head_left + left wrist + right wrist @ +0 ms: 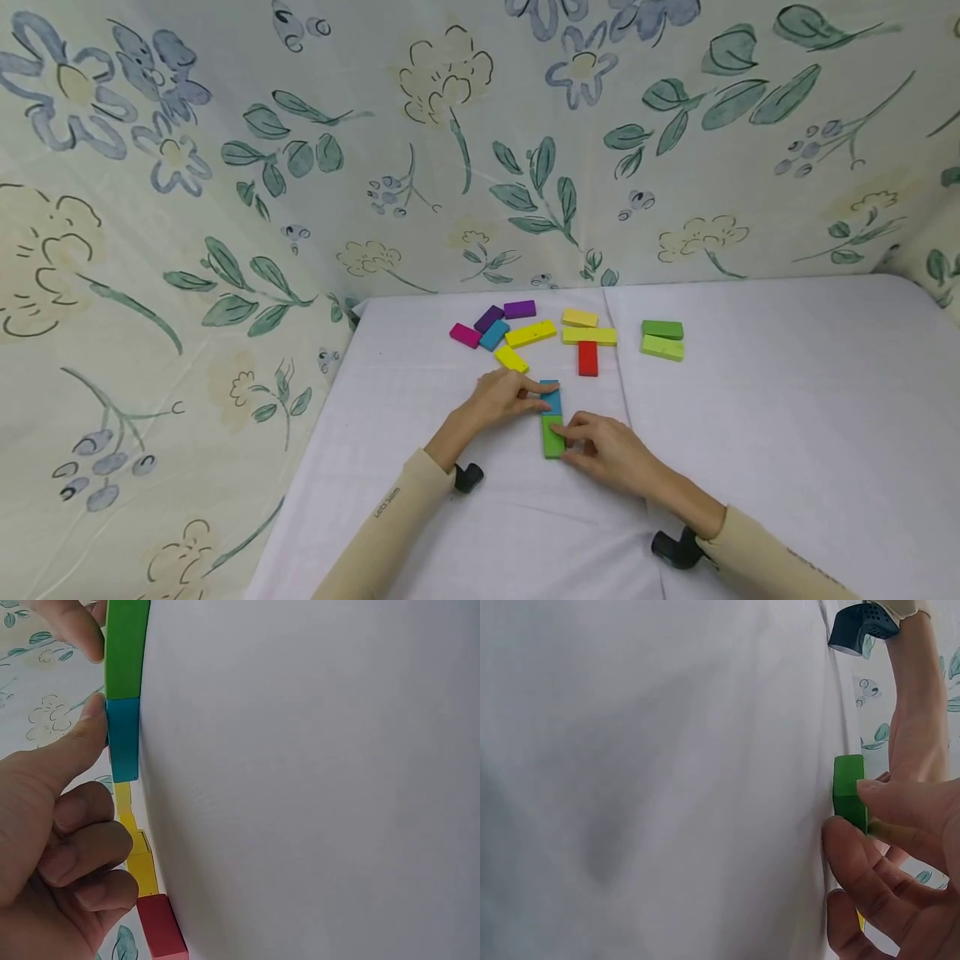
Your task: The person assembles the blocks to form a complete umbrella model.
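Fingers of the left hand [498, 398] are pinched on a blue block [552, 399], those of the right hand [611, 447] on a green block [551, 447]. Both blocks are laid flat on the white cloth [765, 433], end to end, touching, between the hands. Step in hand, likely: joint being squared up. Next move calls for both grips to be eased off evenly so the line isn't skewed. Beyond: red block [588, 360] butted against yellow bar [589, 336]; loose coloured blocks [495, 336] scattered left, green pair [663, 345] set right.
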A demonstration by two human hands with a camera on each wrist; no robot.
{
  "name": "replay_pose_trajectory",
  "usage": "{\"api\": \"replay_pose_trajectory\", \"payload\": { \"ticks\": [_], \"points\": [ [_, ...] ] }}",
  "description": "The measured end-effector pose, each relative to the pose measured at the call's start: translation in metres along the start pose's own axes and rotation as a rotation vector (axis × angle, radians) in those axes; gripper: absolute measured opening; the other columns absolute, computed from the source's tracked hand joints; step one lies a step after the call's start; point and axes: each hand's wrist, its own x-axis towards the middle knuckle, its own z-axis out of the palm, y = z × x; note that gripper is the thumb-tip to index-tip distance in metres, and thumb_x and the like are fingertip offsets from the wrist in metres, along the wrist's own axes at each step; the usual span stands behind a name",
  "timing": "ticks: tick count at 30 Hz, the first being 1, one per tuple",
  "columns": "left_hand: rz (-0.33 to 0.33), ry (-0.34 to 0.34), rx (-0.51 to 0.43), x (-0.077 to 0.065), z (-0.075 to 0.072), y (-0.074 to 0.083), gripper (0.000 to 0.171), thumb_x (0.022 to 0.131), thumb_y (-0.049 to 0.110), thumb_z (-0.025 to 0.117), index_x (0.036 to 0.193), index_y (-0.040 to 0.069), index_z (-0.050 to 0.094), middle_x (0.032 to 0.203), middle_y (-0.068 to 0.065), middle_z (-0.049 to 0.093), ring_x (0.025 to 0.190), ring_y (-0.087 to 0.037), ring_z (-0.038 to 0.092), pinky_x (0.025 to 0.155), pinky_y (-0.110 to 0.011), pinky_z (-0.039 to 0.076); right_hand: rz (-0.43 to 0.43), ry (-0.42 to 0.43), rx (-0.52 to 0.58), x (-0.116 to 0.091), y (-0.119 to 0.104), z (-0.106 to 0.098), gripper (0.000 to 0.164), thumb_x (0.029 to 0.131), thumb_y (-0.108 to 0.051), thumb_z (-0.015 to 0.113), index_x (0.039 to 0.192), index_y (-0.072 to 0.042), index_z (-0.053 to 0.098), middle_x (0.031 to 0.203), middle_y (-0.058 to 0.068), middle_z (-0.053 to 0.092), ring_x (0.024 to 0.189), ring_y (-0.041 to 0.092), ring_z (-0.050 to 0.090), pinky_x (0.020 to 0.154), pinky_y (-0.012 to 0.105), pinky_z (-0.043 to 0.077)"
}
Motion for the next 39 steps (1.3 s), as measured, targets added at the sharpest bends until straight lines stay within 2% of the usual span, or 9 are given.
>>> {"api": "replay_pose_trajectory", "payload": {
  "ticks": [3, 6, 9, 13, 16, 21, 27, 33, 39],
  "points": [
    [-0.003, -0.007, -0.010, -0.003, -0.001, -0.002, 0.043, 0.092, 0.041, 0.075, 0.134, 0.034, 0.069, 0.055, 0.008, 0.029, 0.048, -0.008, 0.030, 0.049, -0.018, 0.021, -0.002, -0.039, 0.041, 0.004, 0.001, -0.003, 0.044, 0.091, -0.016, 0.080, 0.133, -0.006, 0.070, 0.096, -0.004, 0.067, 0.066, 0.000, 0.048, 0.058, 0.018, 0.043],
    [-0.001, -0.018, -0.020, -0.005, -0.001, -0.003, 0.045, 0.091, 0.043, 0.075, 0.135, 0.033, 0.068, 0.055, 0.007, 0.029, 0.048, -0.008, 0.030, 0.050, -0.018, 0.021, -0.010, -0.034, 0.049, 0.008, 0.004, -0.011, 0.042, 0.092, -0.016, 0.079, 0.132, -0.007, 0.071, 0.093, -0.005, 0.068, 0.066, 0.000, 0.050, 0.059, 0.018, 0.044],
    [0.024, -0.033, -0.033, -0.003, 0.000, -0.002, 0.048, 0.090, 0.044, 0.077, 0.136, 0.032, 0.068, 0.055, 0.007, 0.027, 0.048, -0.008, 0.028, 0.050, -0.017, 0.021, 0.033, 0.051, 0.018, 0.012, 0.011, -0.024, 0.040, 0.092, -0.013, 0.079, 0.130, -0.006, 0.072, 0.092, -0.003, 0.071, 0.064, 0.002, 0.052, 0.057, 0.019, 0.045],
    [0.052, -0.051, -0.073, 0.000, 0.002, 0.000, 0.051, 0.089, 0.045, 0.078, 0.136, 0.031, 0.067, 0.055, 0.008, 0.024, 0.047, -0.007, 0.025, 0.050, -0.018, 0.021, 0.138, 0.201, -0.073, 0.020, 0.030, -0.046, 0.042, 0.091, -0.010, 0.079, 0.130, -0.001, 0.070, 0.094, 0.008, 0.074, 0.062, 0.009, 0.054, 0.052, 0.021, 0.043],
    [0.040, -0.056, -0.085, 0.000, 0.002, 0.000, 0.053, 0.087, 0.047, 0.079, 0.136, 0.032, 0.067, 0.054, 0.009, 0.024, 0.046, -0.008, 0.025, 0.049, -0.019, 0.021, 0.193, 0.235, -0.116, 0.031, 0.047, -0.059, 0.045, 0.092, -0.010, 0.077, 0.135, 0.001, 0.066, 0.097, 0.014, 0.072, 0.067, 0.015, 0.053, 0.054, 0.022, 0.042],
    [0.018, -0.056, -0.071, -0.005, 0.003, -0.002, 0.055, 0.085, 0.048, 0.080, 0.136, 0.033, 0.067, 0.055, 0.007, 0.026, 0.045, -0.008, 0.028, 0.049, -0.019, 0.021, 0.214, 0.156, -0.093, 0.053, 0.069, -0.069, 0.051, 0.096, -0.014, 0.074, 0.144, -0.004, 0.059, 0.103, 0.015, 0.068, 0.075, 0.019, 0.054, 0.058, 0.023, 0.043],
    [0.022, -0.045, -0.061, -0.008, 0.004, 0.000, 0.054, 0.085, 0.047, 0.080, 0.136, 0.032, 0.067, 0.054, 0.007, 0.030, 0.044, -0.008, 0.031, 0.048, -0.018, 0.022, 0.211, 0.057, -0.034, 0.072, 0.079, -0.066, 0.052, 0.098, -0.018, 0.072, 0.146, -0.004, 0.059, 0.104, 0.013, 0.065, 0.081, 0.020, 0.054, 0.060, 0.023, 0.044],
    [0.033, -0.037, -0.028, -0.008, 0.005, 0.008, 0.054, 0.085, 0.048, 0.080, 0.135, 0.034, 0.067, 0.054, 0.008, 0.032, 0.044, -0.007, 0.030, 0.048, -0.018, 0.021, 0.159, 0.050, 0.008, 0.082, 0.078, -0.056, 0.049, 0.097, -0.016, 0.074, 0.143, -0.005, 0.061, 0.098, 0.009, 0.067, 0.080, 0.019, 0.053, 0.061, 0.022, 0.042],
    [0.018, -0.038, -0.012, -0.008, 0.008, 0.006, 0.054, 0.087, 0.048, 0.079, 0.137, 0.034, 0.066, 0.053, 0.008, 0.030, 0.043, -0.007, 0.028, 0.048, -0.017, 0.021, 0.133, 0.064, 0.069, 0.088, 0.070, -0.044, 0.050, 0.095, -0.014, 0.076, 0.141, -0.002, 0.062, 0.092, 0.008, 0.065, 0.075, 0.018, 0.053, 0.058, 0.020, 0.043]
  ]
}}
